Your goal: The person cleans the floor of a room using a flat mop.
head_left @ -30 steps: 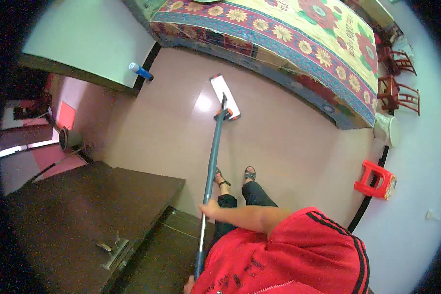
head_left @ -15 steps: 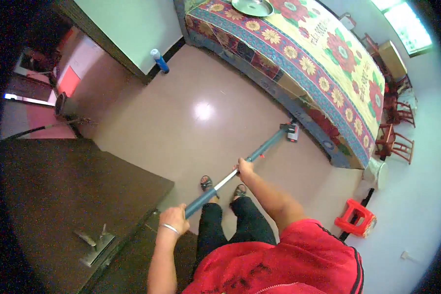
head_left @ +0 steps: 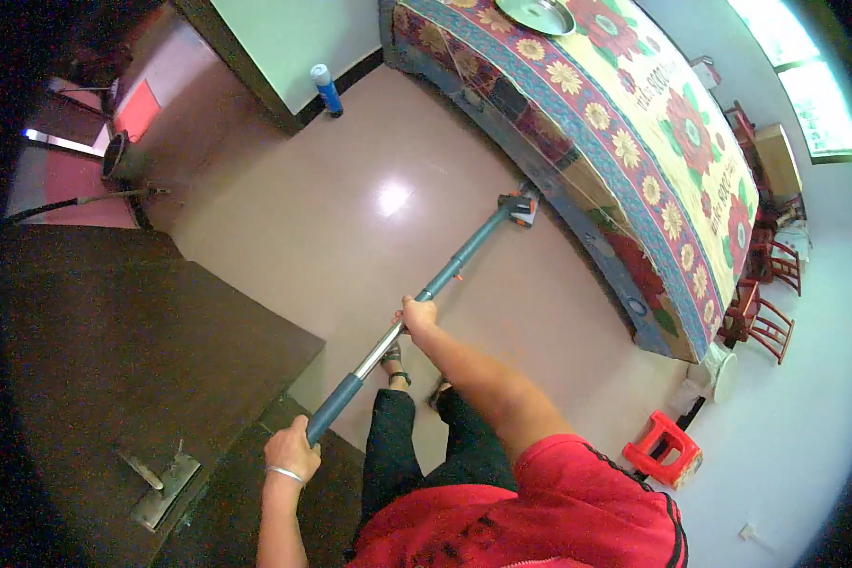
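Note:
My left hand (head_left: 293, 450) is wrapped around the grip end of a long-handled mop (head_left: 374, 352), low in the view, with a silver bangle on the wrist. Farther up, my right hand (head_left: 417, 317) closes round the pole where the silver tube meets the blue-grey section. The pole slants up to the right. Its small dark-and-white mop head (head_left: 521, 208) rests on the floor against the foot of a cloth-draped table (head_left: 596, 204); part of the head is hidden by the cloth's lower edge.
A dark brown door (head_left: 142, 360) with a metal handle stands close on my left. A blue spray can (head_left: 328, 93) stands by the wall corner. A red plastic stool (head_left: 663, 450) is at the right wall, below wooden chairs (head_left: 765, 322). A round metal tray (head_left: 538, 13) lies on the table.
The mop head has shifted left and farther away along the table's foot. Both hands have moved left with the pole, still gripping it. My view and feet have shifted slightly too.

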